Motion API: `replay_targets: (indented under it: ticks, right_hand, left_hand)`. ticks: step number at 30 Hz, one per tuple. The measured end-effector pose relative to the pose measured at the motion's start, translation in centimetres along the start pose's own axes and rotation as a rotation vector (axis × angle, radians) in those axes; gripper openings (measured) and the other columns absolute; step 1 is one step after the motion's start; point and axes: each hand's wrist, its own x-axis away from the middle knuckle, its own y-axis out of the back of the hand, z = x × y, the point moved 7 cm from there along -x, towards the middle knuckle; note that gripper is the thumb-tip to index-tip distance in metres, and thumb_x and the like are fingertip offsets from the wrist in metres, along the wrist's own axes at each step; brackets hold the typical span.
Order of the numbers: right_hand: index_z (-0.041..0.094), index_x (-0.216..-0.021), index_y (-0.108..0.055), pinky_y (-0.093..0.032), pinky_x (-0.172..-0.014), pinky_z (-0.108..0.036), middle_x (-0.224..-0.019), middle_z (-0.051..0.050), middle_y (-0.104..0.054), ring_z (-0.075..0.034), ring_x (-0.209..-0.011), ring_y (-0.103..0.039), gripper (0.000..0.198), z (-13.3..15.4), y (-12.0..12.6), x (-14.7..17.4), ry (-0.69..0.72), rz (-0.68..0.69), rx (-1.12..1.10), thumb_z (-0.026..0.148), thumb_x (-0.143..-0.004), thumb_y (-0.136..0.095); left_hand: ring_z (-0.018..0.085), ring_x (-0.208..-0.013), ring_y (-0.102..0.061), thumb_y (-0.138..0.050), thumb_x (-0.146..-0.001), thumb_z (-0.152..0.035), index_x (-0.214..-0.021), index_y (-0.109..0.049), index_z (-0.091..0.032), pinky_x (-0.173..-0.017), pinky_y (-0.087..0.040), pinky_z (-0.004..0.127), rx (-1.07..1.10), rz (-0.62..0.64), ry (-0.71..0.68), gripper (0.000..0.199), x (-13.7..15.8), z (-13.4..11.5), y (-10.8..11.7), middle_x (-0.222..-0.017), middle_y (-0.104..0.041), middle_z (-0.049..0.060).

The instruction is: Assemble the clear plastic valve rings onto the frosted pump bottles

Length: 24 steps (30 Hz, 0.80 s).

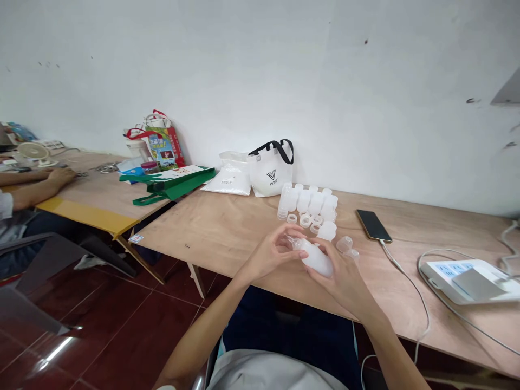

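A pale grey-white wall [227, 70] spans the whole background beyond both grips, with a few dark specks and, high up and well to the right of the right grip [343, 276], chipped patches [471, 101]. Beneath the left grip [271, 254] and the right one, a light brown, wood-grained tabletop [207, 227] runs along that wall; a pale wooden leg [196, 279] stands below and left of the left grip. Farther left, a second tabletop [97, 187] has a yellow front edge, with a blurred grey chair [30, 306] nearer the viewer. Low to the left of the grips, dark red glossy floor tiles [122, 319] with thin pale joints carry a bright streak of reflected light [56, 353].
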Motion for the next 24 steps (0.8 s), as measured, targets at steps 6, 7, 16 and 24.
replay_targets:
  ticks: [6,7,16,24]
  right_hand:
    - [0.026,-0.123,-0.054,-0.054,-0.072,-0.038,-0.114,-0.01,-0.073,-0.031,-0.094,-0.072,0.05,-4.5,5.8,0.2,-0.238,-0.19,0.092,0.055,-0.083,-0.064]
    - [0.026,-0.122,-0.053,-0.053,-0.067,-0.037,-0.112,-0.011,-0.073,-0.031,-0.09,-0.072,0.055,-6.0,7.1,0.5,-0.33,-0.245,0.124,0.06,-0.081,-0.065]
    - [0.025,-0.112,-0.045,-0.047,-0.057,-0.037,-0.088,-0.009,-0.069,-0.03,-0.068,-0.067,0.058,-13.2,7.0,0.6,-0.533,-0.094,0.227,0.067,-0.076,-0.064]
    - [0.024,-0.113,-0.049,-0.052,-0.056,-0.034,-0.102,-0.009,-0.072,-0.024,-0.073,-0.07,0.046,-12.1,5.3,0.6,-0.405,0.067,-0.134,0.054,-0.084,-0.068]
  left_hand:
    - [0.024,-0.121,-0.062,-0.077,-0.089,-0.044,-0.134,-0.059,-0.027,-0.105,-0.047,0.041,-0.015,-0.11,0.058,0.051,0.1,0.3,0.8,-0.133,-0.065,0.009]
    - [0.024,-0.121,-0.062,-0.075,-0.091,-0.045,-0.133,-0.059,-0.027,-0.105,-0.047,0.041,-0.024,-0.125,0.071,0.049,0.0,0.3,1.1,-0.128,-0.067,0.009]
    - [0.022,-0.116,-0.062,-0.068,-0.094,-0.046,-0.123,-0.063,-0.025,-0.102,-0.049,0.038,-0.11,-0.034,0.079,0.036,0.1,0.2,0.3,-0.125,-0.065,0.008]
    - [0.019,-0.105,-0.066,-0.066,-0.095,-0.048,-0.119,-0.063,-0.027,-0.096,-0.052,0.036,-0.224,0.089,0.13,0.032,0.3,1.9,-1.6,-0.131,-0.061,0.006]
